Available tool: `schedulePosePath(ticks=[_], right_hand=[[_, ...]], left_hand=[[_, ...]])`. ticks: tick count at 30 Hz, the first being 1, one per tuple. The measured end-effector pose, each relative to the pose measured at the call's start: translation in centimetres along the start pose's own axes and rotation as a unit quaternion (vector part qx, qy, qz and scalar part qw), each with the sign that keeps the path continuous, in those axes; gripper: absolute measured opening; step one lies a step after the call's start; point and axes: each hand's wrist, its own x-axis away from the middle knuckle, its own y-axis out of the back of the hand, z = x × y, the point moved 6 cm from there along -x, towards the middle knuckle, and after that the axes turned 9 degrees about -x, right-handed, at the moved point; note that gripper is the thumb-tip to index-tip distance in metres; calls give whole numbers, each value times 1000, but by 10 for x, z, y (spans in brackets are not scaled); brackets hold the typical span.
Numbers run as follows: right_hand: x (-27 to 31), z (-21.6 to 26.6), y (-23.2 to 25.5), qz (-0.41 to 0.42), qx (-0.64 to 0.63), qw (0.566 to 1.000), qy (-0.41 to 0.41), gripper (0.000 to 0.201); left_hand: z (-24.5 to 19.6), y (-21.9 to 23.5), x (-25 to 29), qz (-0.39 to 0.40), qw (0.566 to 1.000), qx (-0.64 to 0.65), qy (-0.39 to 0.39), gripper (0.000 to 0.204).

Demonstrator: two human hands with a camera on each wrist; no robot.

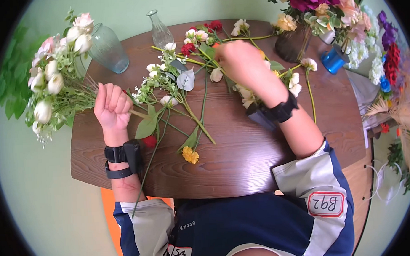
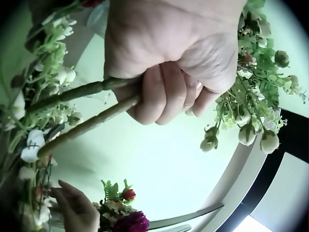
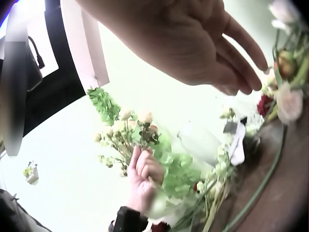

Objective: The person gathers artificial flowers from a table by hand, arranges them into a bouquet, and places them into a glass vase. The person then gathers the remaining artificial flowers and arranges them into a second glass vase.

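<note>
The left hand (image 1: pixel 112 107) was clamped around the stems of a bouquet (image 1: pixel 56 84) at the table's (image 1: pixel 243 163) left edge, keeping it gathered, while the right hand (image 1: pixel 238 62), fingers straight, reached toward loose flowers (image 1: pixel 188 60) lying far across.

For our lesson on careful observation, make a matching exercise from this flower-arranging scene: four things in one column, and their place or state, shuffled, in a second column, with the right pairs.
Column one
1. left hand
2. right hand
3. yellow flower
4. blue-green glass vase

Column two
A. stands upright on the table's far left part
B. lies on the wooden table near the front edge
C. grips the stems of a bunch of white flowers
D. reaches with straight fingers into the loose flowers at the table's far side

Pairs: 1-C, 2-D, 3-B, 4-A
</note>
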Motion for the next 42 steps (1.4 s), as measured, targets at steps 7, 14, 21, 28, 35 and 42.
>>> schedulePosePath(ticks=[7,14,21,28,35,42], right_hand=[[12,-50,-12,207,175,956,-114,29],[7,-36,11,130,93,986,-42,21],[28,-11,105,-249,-236,937,-65,8],[64,1,152,-470,-362,804,34,10],[85,22,165,-477,-443,756,67,10],[100,15,178,-414,-592,671,167,19]], left_hand=[[29,-25,3,105,992,18,66,42],[49,-18,6,66,985,-113,116,35],[53,29,47,-222,928,-279,104,19],[48,43,51,-226,897,-370,86,36],[64,91,48,-222,962,-114,108,33],[67,25,18,40,906,-414,77,17]])
